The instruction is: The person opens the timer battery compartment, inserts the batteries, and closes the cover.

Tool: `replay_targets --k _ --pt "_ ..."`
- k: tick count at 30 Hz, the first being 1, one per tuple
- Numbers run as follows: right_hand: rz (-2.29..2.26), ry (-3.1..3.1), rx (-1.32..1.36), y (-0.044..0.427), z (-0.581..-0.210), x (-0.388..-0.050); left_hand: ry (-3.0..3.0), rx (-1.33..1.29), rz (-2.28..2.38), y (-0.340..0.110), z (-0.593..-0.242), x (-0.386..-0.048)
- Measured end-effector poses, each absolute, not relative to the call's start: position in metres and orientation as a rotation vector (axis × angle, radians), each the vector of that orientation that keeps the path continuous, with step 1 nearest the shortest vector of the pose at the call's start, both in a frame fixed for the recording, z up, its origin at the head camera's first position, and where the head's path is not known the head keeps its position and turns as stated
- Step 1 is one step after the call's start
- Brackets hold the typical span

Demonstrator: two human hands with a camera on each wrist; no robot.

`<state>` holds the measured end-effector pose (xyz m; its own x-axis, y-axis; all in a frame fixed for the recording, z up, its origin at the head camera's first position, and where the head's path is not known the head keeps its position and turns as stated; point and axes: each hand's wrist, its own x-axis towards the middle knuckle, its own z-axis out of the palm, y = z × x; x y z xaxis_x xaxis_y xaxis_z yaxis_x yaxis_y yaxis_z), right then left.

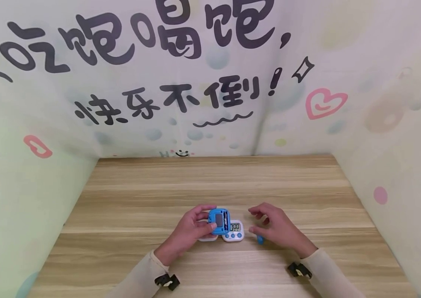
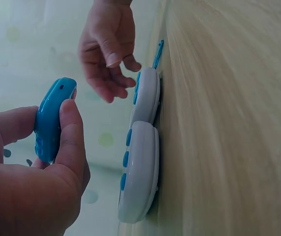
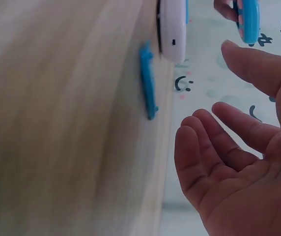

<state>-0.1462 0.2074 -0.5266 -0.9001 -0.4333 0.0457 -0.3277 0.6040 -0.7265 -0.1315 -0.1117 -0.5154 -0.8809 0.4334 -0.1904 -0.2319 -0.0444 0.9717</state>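
Observation:
My left hand (image 1: 185, 228) pinches a blue digital timer (image 1: 218, 228) between thumb and fingers, above the table. Its back faces up, and a dark battery (image 1: 227, 220) shows in the uncovered slot. Beneath it, two white timers with blue buttons lie side by side: the right one (image 1: 233, 237) shows its display, while the left one (image 1: 207, 238) is mostly hidden. To their right, my right hand (image 1: 275, 227) hovers with loosely bent fingers and nothing in them. Close below that hand, a thin blue battery cover (image 3: 149, 83) lies on the table.
The wood-grain table (image 1: 151, 186) is enclosed by pale printed walls at the back (image 1: 180, 136) and both sides. Dark bands with small clips (image 1: 167, 281) sit on both sleeved wrists.

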Motion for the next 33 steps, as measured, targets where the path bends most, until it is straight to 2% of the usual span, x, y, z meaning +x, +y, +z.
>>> replay_targets --k 15,33 --pt "-0.882 2.712 -0.594 0.226 -0.535 -0.143 1.811 0.192 1.955 -0.116 -0.515 -0.13" --pt "-0.828 2.59 -0.579 0.219 -0.53 -0.146 1.779 0.199 1.971 -0.116 -0.516 -0.13"
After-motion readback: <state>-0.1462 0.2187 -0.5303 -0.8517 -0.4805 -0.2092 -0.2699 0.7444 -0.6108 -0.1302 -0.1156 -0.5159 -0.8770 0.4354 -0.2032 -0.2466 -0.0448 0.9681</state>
